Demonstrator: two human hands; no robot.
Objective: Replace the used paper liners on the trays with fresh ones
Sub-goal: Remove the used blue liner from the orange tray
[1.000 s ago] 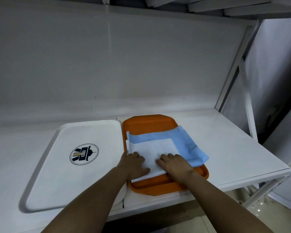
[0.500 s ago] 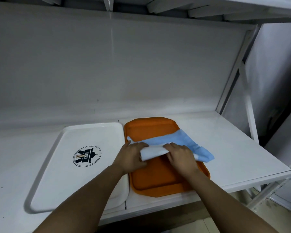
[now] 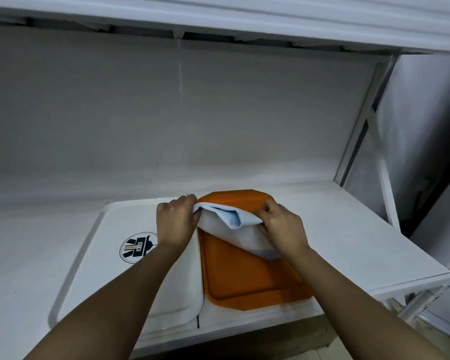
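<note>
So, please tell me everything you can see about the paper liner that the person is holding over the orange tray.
The paper liner is a thin, soft-looking sheet, light blue on one face and white on the other. It is gathered and folded on itself, lifted above the far half of the orange tray, sagging between the hands. The left hand grips its left end, the right hand its right end. A lower corner hangs down near the right wrist; whether it touches the tray cannot be told.

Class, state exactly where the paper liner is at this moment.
In the head view the paper liner hangs bunched between the left hand and right hand, over the far half of the orange tray.
</note>
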